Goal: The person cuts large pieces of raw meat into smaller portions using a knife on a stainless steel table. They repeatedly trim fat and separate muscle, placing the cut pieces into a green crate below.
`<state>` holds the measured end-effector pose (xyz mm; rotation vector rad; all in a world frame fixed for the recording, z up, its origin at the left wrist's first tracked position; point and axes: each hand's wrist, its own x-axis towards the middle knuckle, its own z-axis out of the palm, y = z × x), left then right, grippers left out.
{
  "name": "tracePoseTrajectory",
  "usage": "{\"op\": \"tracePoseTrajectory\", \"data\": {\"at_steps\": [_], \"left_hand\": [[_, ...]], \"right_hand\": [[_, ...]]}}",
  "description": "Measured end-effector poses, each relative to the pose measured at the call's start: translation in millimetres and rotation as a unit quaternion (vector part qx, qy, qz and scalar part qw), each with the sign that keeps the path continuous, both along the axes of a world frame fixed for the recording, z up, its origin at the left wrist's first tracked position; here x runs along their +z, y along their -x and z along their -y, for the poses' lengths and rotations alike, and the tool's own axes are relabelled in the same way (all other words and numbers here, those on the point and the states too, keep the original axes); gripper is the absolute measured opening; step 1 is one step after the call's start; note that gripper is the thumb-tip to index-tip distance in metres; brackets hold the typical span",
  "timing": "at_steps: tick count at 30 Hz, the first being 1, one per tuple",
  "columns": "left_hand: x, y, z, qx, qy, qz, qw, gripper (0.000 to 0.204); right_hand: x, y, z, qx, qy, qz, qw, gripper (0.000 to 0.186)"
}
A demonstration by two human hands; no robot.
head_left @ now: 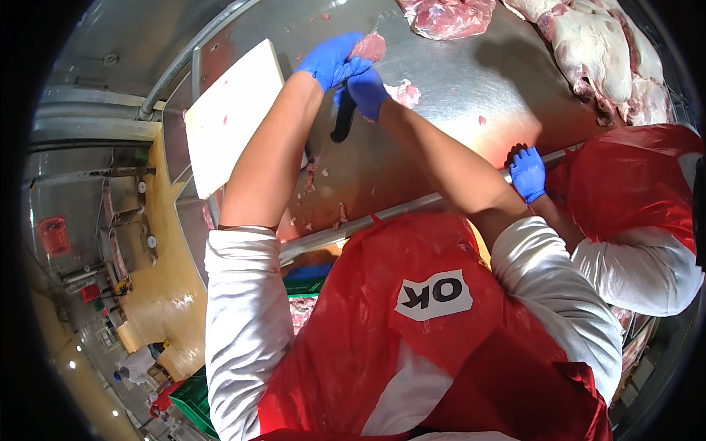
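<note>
Gripping a small pink piece of meat (pixel 370 47) near the top centre of the frame, the left hand (pixel 331 60) in a blue glove closes its fingers around the lump and holds it just above the steel table (pixel 456 88). The right hand (pixel 365 92), also in a blue glove, sits right below it and is wrapped tight around the black handle of a knife (pixel 343 117), which hangs down toward the middle of the frame; the blade itself is hidden behind the hands and the meat, so I cannot tell where its edge lies. Just to the right of the hands a pale scrap of fat (pixel 404 93) lies on the table.

A white cutting board (pixel 232 117) rests tilted at the upper left, beside the left forearm. Large slabs of raw meat (pixel 596 51) fill the upper right corner, and another pink cut (pixel 447 16) lies at the top edge. Small trimmings (pixel 323 209) dot the table near its front rail. At the right, a co-worker's gloved hand (pixel 528 173) rests on the table's edge, above a red apron. A green crate (pixel 193 400) shows at the lower left on the floor.
</note>
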<state>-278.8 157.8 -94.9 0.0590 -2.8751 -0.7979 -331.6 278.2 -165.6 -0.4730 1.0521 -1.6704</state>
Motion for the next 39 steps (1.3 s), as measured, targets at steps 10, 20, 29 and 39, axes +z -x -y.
{"op": "tracePoseTrajectory", "data": {"at_steps": [10, 20, 29, 39], "left_hand": [[2, -50, -10, 0.107, -0.010, -0.089, 0.990, 0.021], [-168, -182, -95, 0.314, -0.298, 0.198, 0.879, 0.036], [-148, -102, -125, 0.462, -0.037, 0.064, 0.884, 0.066], [-145, -78, -126, 0.532, -0.212, 0.064, 0.817, 0.039]], "right_hand": [[-31, -38, -136, -0.042, -0.171, -0.099, 0.979, 0.013], [-139, 8, -108, 0.093, -0.189, -0.619, 0.756, 0.019], [-56, 26, -123, 0.169, -0.355, -0.572, 0.720, 0.035], [-71, 15, -151, 0.193, -0.235, -0.696, 0.651, 0.067]]}}
